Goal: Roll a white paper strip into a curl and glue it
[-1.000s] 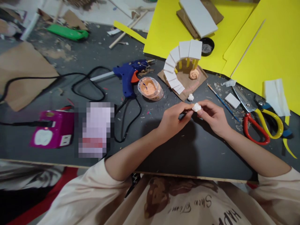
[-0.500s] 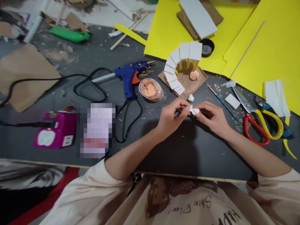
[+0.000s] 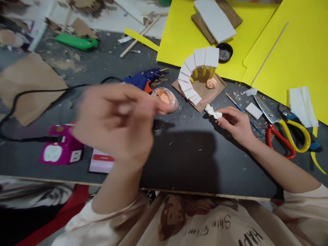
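My right hand point(image 3: 237, 124) pinches white clay lump point(image 3: 217, 115) on table point(image 3: 184, 160) near model staircase point(image 3: 196, 73). My left hand point(image 3: 115, 119) raised, blurred, fingers loosely curled, holding nothing I can see.

We see a matt, dark table top point(image 3: 184, 160), dusty and flecked with scraps. The yellow sheets point(image 3: 294, 58) in the upper right look like smooth, matt paper or foam. The little curved stair model point(image 3: 196, 73) has matt white foam steps on a rough brown cardboard base. The scissors point(image 3: 284, 133) at right have dull metal blades and glossy plastic handles. The paint pot point(image 3: 166, 97) is clear, shiny plastic. The white lump point(image 3: 214, 112) at the right hand point(image 3: 235, 124) looks soft and matt.
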`<state>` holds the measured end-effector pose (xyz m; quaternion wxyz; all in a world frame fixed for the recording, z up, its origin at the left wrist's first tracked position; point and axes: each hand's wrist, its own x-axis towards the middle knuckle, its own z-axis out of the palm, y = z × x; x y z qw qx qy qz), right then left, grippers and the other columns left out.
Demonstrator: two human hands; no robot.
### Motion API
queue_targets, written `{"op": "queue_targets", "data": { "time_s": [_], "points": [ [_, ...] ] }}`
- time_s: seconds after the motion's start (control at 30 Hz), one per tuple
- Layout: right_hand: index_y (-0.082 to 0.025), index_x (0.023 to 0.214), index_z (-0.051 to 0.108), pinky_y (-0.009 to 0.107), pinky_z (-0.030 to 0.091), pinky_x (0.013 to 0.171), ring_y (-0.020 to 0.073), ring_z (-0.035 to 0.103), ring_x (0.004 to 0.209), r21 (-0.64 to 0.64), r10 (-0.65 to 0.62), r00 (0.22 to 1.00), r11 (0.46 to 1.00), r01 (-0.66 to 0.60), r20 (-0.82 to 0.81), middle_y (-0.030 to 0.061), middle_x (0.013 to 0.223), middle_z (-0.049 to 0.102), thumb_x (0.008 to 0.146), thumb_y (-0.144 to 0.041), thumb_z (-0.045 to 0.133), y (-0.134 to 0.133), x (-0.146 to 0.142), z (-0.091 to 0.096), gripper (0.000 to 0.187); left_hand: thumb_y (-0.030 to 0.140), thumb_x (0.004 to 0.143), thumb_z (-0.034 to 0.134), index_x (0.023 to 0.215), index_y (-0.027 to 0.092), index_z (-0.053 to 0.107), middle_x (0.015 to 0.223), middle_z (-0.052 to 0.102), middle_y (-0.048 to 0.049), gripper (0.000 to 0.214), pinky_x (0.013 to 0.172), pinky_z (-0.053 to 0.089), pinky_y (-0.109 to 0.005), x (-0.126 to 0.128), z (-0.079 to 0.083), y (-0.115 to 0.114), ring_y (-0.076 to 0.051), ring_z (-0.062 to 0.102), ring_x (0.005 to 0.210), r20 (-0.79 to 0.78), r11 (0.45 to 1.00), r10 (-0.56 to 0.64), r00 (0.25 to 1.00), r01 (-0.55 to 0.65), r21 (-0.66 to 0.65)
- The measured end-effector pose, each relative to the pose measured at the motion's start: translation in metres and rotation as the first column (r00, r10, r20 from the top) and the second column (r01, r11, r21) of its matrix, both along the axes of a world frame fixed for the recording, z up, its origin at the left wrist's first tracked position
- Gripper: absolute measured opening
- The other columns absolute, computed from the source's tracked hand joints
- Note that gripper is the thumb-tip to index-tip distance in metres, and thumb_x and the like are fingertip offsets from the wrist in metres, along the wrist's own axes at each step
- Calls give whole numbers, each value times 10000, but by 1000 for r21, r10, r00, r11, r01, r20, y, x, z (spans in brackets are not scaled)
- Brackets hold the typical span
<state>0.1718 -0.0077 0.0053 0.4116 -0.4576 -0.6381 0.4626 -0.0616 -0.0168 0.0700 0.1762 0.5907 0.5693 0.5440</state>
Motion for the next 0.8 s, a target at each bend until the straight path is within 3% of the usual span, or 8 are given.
{"op": "queue_targets", "data": {
  "time_s": [0.07,0.17,0.23,0.3,0.43,0.57,0.63,0.8],
  "points": [
    [-206,904,686,223,454,557,89,547,638,-23,-8,999,1000,8,-31,5,794,572,827,-305,634,0,0,-1,136,352,875,540,856,175,601,751,637,-7,188,652,530,-293,-22,4,13,-150,669,712,-103,984,164,981,-155,89],
    [-207,895,687,224,458,563,89,551,645,-44,-26,999,999,24,-45,8,804,585,818,-340,647,0,-1,-2,159,225,835,551,968,117,607,904,668,-68,181,875,494,-430,-49,-3,32,-215,649,872,-559,899,233,796,-395,-188],
    [-207,893,686,224,458,561,90,551,644,-45,-32,999,999,30,-43,8,802,589,812,-356,652,0,-1,-2,173,269,830,590,922,130,590,851,642,-58,167,867,490,-449,-57,-15,41,-230,624,844,-639,799,163,752,-481,-362],
    [-206,895,685,225,457,562,90,550,645,-37,-27,999,999,26,-41,7,800,588,816,-345,649,0,0,-3,164,313,751,707,817,171,535,694,545,7,232,828,493,-416,-60,-27,47,-192,563,709,-586,753,195,786,-503,-424],
    [-214,916,681,231,470,565,94,555,657,-36,-30,999,999,29,-25,10,818,590,826,-337,635,-1,0,-4,159,51,511,798,772,217,427,651,415,78,483,776,472,-344,-60,-42,55,-111,392,578,-474,783,226,851,-448,-432],
    [-214,927,669,225,466,517,101,562,641,66,-63,997,996,60,53,20,826,600,834,-325,617,-2,1,-1,154,-106,484,643,827,207,411,809,481,60,520,747,455,-241,-67,-39,58,-77,420,646,-380,837,393,837,-497,-230],
    [-213,916,668,221,449,493,105,551,622,197,-86,985,979,56,147,22,791,605,833,-289,612,-1,2,2,126,-88,523,617,875,198,406,925,525,38,500,697,457,-197,-68,-32,58,-63,477,701,-191,834,510,839,-537,-130],
    [-209,927,663,222,430,473,104,528,589,368,-140,955,929,36,260,21,756,608,838,-230,592,4,7,6,116,186,622,672,739,155,515,581,518,74,199,439,386,-180,-52,-8,44,-46,464,452,194,949,289,937,-253,-189]
  ]
}}
